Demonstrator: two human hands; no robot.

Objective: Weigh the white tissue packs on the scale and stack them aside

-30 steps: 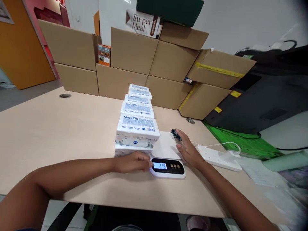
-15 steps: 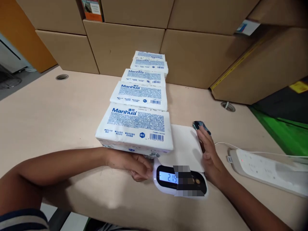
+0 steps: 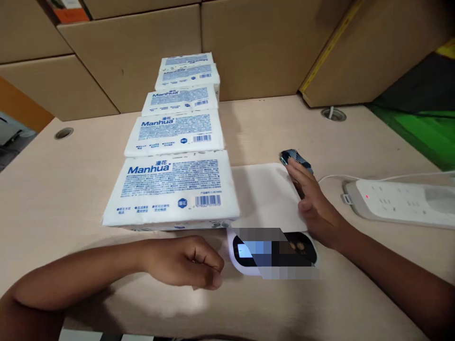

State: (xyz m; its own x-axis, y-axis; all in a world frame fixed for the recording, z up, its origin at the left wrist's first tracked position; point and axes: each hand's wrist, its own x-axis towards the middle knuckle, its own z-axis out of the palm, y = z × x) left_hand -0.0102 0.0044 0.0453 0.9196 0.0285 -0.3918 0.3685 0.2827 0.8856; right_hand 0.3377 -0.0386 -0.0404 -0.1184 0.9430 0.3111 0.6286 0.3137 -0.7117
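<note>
A digital kitchen scale [image 3: 261, 196] with a white platform and a lit display lies on the table; part of its front panel is blurred out. Several white-and-blue tissue packs [image 3: 174, 184] run in a row toward the back, and the nearest one overlaps the platform's left side. My left hand [image 3: 186, 263] is curled into a loose fist left of the display, with nothing seen in it. Along the scale's right edge lies my right hand [image 3: 314, 208], fingers stretched out. Its fingertips overlap a small dark blue patterned object [image 3: 295, 160]; I cannot tell whether they touch it.
A white power strip [image 3: 398, 201] with a red light lies at the right, its cable running behind it. Cardboard boxes [image 3: 249, 52] stand along the table's back. Two cable holes [image 3: 333, 114] open in the tabletop, one on each side.
The view has shifted, so the packs appear further left. My left hand has drawn slightly away from the scale's left edge and closed more. My right hand stays by the scale.
</note>
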